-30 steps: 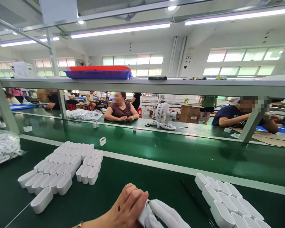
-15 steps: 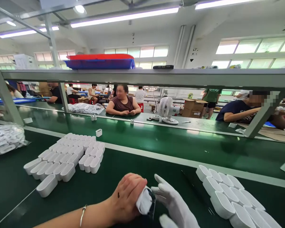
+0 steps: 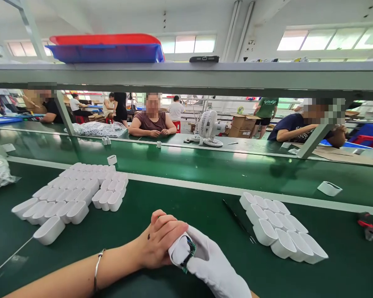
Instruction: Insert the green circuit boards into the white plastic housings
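My left hand, bare and with a bangle at the wrist, is closed around a white oval plastic housing low in the middle of the view. A green circuit board sticks out at the housing's right side. My right hand, in a white glove, closes on it from the right. The gloved thumb presses at the board's lower edge, and the gloved fingers go behind the housing, where their tips are hidden. The housing's open end faces me, with something white inside.
White oval housings stand in rows at left and right. Black tweezers lie beside the right rows, red-handled pliers at the far right. A single housing lies beyond the white line. A shelf crosses above; people sit opposite.
My gloved right hand has moved in from the right, from spread fingers to a grip on the board. My left hand still holds the housing. The view has tilted down and turned right.
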A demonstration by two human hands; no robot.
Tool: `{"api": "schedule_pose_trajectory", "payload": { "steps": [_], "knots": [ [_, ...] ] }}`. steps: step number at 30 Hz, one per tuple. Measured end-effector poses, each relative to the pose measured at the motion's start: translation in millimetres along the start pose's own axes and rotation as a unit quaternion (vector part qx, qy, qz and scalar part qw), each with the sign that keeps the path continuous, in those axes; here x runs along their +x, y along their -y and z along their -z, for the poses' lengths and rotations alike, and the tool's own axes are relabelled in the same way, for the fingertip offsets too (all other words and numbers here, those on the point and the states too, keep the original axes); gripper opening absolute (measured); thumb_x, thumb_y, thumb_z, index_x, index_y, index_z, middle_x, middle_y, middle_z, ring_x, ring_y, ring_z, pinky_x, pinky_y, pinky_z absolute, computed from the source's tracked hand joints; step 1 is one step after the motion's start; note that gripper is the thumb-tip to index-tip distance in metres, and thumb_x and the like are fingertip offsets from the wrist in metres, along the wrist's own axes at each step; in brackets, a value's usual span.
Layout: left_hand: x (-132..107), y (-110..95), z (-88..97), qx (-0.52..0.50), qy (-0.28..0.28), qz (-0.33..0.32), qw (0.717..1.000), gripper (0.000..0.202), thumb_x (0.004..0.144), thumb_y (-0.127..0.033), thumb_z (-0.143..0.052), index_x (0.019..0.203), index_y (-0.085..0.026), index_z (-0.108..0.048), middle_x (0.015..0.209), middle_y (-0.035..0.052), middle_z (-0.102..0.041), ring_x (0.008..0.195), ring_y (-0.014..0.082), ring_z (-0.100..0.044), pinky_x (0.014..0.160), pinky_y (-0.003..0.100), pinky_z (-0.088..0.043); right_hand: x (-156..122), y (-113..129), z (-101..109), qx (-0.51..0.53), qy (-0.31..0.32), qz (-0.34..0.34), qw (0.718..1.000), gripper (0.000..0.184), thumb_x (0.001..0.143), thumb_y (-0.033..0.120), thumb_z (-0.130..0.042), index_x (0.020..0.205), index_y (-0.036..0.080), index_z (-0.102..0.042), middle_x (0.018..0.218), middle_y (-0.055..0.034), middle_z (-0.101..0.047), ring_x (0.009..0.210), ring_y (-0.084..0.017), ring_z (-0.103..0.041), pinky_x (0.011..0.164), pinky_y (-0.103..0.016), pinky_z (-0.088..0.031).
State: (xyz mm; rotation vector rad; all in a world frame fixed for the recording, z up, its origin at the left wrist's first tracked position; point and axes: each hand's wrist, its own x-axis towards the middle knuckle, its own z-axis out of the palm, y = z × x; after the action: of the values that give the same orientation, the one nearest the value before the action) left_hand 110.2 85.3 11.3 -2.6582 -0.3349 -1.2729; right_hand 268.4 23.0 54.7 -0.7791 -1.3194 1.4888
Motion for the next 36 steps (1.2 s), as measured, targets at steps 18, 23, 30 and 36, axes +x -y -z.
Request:
{"api": "schedule_pose_trajectory", "payload": {
  "steps": [18,23,30,36],
  "knots": [
    [2.1,0.0,1.7,0.025,0.033,0.029,0.999,0.047,0.095,-0.018,-0.025,0.140,-0.008,-0.020,0.114,0.0157,-0.055,0.096,0.0236,-0.046,0.088,0.038,-0.028,-21.2,-9.6,7.4,-0.447,-0.186,0.242,0.841,0.053,0.066,0.015,-0.065,0.117,0.023,-0.055,0.117,-0.0109,-0.059,0.103,-0.024,-0.060,0.086,-0.037,-0.052],
    [-0.3,2.0,-0.9,0.032,0.040,0.045,0.998,0.043,0.097,-0.020,-0.024,0.139,-0.010,-0.024,0.116,0.0155,-0.054,0.096,0.0233,-0.046,0.090,0.039,-0.027,-17.5,4.8,11.1,-0.564,-0.139,0.361,0.730,0.032,0.072,0.016,-0.063,0.102,0.025,-0.057,0.086,-0.0033,-0.067,0.073,-0.016,-0.065,0.063,-0.025,-0.056],
    [-1.0,15.9,6.3,0.055,0.012,0.136,0.989,0.048,0.096,-0.023,-0.036,0.140,-0.014,-0.020,0.122,0.0156,-0.050,0.103,0.0251,-0.045,0.091,0.039,-0.027,-18.8,21.5,5.7,-0.504,-0.201,0.442,0.715,0.051,0.071,0.004,-0.055,0.116,0.026,-0.044,0.079,0.0019,-0.066,0.069,-0.013,-0.063,0.066,-0.026,-0.057],
    [1.3,6.1,2.4,0.058,-0.019,0.066,0.996,0.044,0.098,-0.023,-0.023,0.140,-0.011,-0.024,0.115,0.0174,-0.054,0.095,0.0248,-0.046,0.085,0.040,-0.028,-18.3,3.7,9.4,-0.490,-0.170,0.425,0.742,0.048,0.074,0.007,-0.060,0.115,0.027,-0.046,0.091,0.0005,-0.067,0.078,-0.013,-0.065,0.071,-0.023,-0.058]
  ]
}}
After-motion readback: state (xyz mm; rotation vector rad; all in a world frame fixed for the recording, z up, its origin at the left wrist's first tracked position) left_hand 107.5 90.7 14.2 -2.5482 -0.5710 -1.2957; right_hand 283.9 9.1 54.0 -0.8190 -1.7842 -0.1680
